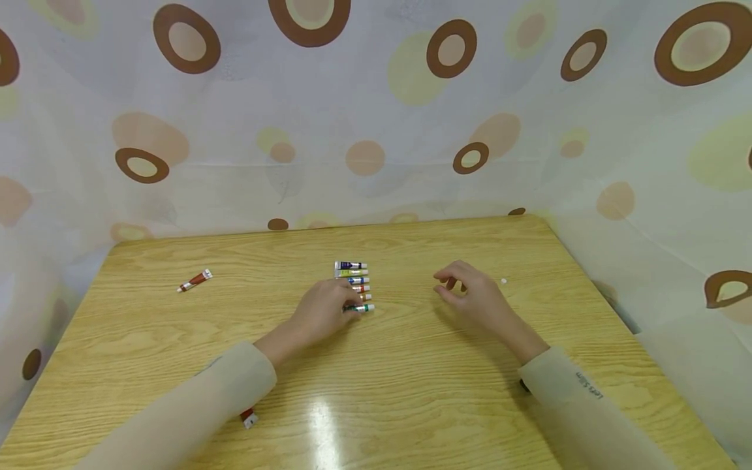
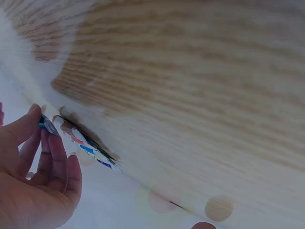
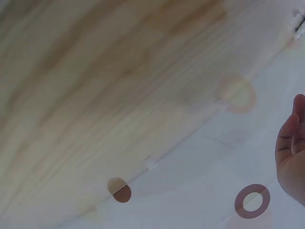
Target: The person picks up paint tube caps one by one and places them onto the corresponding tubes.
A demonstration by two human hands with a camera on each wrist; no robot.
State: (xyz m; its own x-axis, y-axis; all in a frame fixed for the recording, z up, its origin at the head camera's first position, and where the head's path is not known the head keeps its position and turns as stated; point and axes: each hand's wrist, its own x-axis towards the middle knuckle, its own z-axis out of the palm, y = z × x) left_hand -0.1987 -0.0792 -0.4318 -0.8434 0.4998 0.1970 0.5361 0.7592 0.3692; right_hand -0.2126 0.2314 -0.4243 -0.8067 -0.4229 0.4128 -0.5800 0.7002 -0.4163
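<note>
My left hand (image 1: 322, 308) pinches a green paint tube (image 1: 360, 308) between thumb and fingers, at the near end of a row of small paint tubes. Its crimped end (image 2: 48, 125) pokes out past the thumb in the left wrist view. Beyond it, side by side with caps to the right, lie a dark blue tube (image 1: 351, 266), a yellow tube (image 1: 354, 273), a blue tube (image 1: 358, 281), a red tube (image 1: 360, 288) and an orange-brown tube (image 1: 366, 297). The fingers partly cover the nearer ones. My right hand (image 1: 477, 292), loosely curled and empty, hovers over the table right of the row.
A red-brown tube (image 1: 195, 281) lies at the table's far left. Another reddish tube (image 1: 249, 418) shows partly from under the left sleeve. A tiny white piece (image 1: 503, 281) sits beyond the right hand. A spotted curtain (image 1: 364, 189) closes off the wooden table (image 1: 411, 391) at the back and sides.
</note>
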